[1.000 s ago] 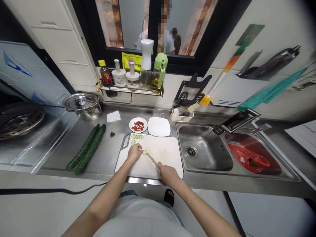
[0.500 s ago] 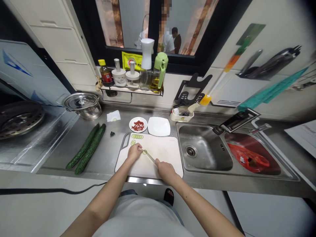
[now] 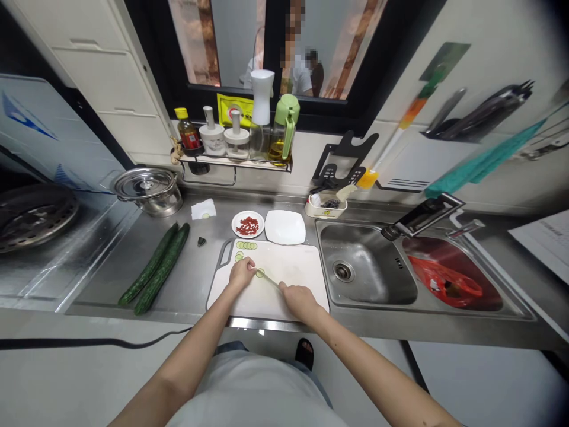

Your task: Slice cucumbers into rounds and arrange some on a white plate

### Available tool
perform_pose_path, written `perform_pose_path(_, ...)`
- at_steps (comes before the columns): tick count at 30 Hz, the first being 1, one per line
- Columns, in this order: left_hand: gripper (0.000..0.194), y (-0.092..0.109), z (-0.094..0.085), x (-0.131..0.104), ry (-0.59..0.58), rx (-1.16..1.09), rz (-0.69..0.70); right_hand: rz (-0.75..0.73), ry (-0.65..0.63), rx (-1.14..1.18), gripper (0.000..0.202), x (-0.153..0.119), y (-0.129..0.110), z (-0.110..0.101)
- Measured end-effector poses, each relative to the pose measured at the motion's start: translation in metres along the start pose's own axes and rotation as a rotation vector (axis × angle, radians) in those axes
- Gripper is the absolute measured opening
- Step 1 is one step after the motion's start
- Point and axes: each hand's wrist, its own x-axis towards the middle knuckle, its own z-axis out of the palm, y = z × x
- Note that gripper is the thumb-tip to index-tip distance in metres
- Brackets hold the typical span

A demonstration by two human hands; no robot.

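Note:
Over the white cutting board (image 3: 297,261), my right hand (image 3: 300,300) grips a knife (image 3: 271,281) whose blade points up and left. The blade tip is beside a thin cucumber slice (image 3: 260,273). My left hand (image 3: 242,272) is pinched close to that slice and the blade tip; what its fingers hold, if anything, is too small to tell. A row of overlapping cucumber slices (image 3: 246,245) lies at the board's upper left, with more slices (image 3: 239,256) just below, near my left hand.
Behind the board stand a plate of red pieces (image 3: 248,225) and a white square plate (image 3: 285,228). Two cucumbers (image 3: 162,270) and a lidded pot (image 3: 153,191) are at left. A sink (image 3: 367,267) adjoins the board's right side. Bottles (image 3: 282,130) stand on a rack.
The view has shifted slightly. The knife blade looks turned a little, while both hands stay in nearly the same places on the board.

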Motion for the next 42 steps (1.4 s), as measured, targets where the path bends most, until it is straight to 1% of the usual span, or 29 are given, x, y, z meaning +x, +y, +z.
perform_pose_path(5, 0.012, 0.0, 0.0, 0.0, 0.004, 0.005, 0.005, -0.029, 0.0, 0.009, 0.03, 0.001, 0.003, -0.002)
perform_pose_path(12, 0.012, 0.0, -0.001, -0.001, 0.005, 0.0, 0.005, -0.017, -0.063, 0.049, 0.032, -0.002, 0.009, 0.0)
perform_pose_path(15, 0.012, 0.0, -0.001, -0.001, 0.001, 0.0, 0.006, -0.016, -0.069, 0.065, 0.032, -0.003, 0.009, -0.001)
perform_pose_path(19, 0.011, 0.001, -0.001, -0.001, 0.0, 0.007, 0.011, -0.028, -0.044, 0.06, 0.033, 0.0, 0.008, -0.001)
perform_pose_path(24, 0.011, 0.0, 0.0, -0.001, 0.005, 0.013, 0.012, -0.044, -0.022, 0.002, 0.031, 0.004, 0.007, -0.003)
perform_pose_path(34, 0.012, 0.0, 0.0, 0.0, 0.003, 0.006, 0.005, -0.065, 0.034, -0.101, 0.029, 0.002, 0.006, -0.013)
perform_pose_path(42, 0.011, 0.001, -0.001, -0.001, 0.006, 0.021, 0.008, -0.048, -0.032, -0.009, 0.032, 0.002, 0.005, -0.014)
